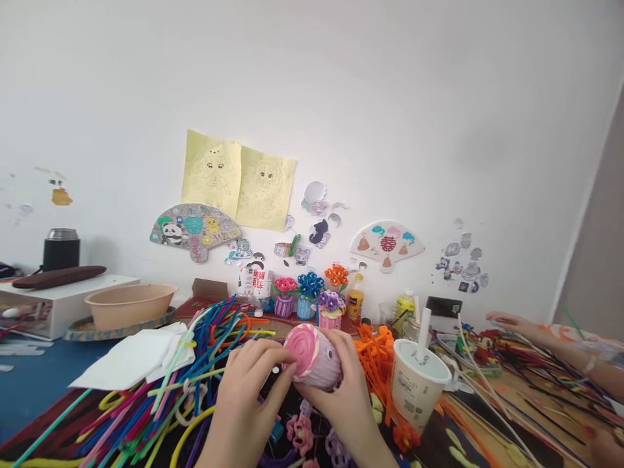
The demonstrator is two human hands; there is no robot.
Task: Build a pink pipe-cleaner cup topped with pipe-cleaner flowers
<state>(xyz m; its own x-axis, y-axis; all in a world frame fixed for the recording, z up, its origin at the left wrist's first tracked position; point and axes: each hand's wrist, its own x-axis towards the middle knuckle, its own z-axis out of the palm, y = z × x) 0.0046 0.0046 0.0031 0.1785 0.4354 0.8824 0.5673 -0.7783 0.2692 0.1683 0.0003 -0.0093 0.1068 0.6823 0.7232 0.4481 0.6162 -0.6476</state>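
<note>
A small lilac pipe-cleaner pot [322, 365] is tilted on its side above the middle of the table. Its round pink spiral end faces left, edged with a pale twisted trim, and a dark googly eye shows on its side. My right hand [351, 383] wraps around it from the right, thumb underneath. My left hand [253, 383] is closed, thumb and forefinger pinched at the near edge of the spiral. Whether a loose strand lies in that pinch cannot be made out. Below the hands lie pink pipe-cleaner flowers [299, 432], partly covered by my wrists.
Loose coloured pipe cleaners [141, 416] spread at left beside white paper sheets [129, 357]. A paper cup [416, 390] with a straw stands right, near orange pipe cleaners [375, 351]. Finished flower pots [306, 305] line the wall. Another person's hand [511, 323] reaches in at right.
</note>
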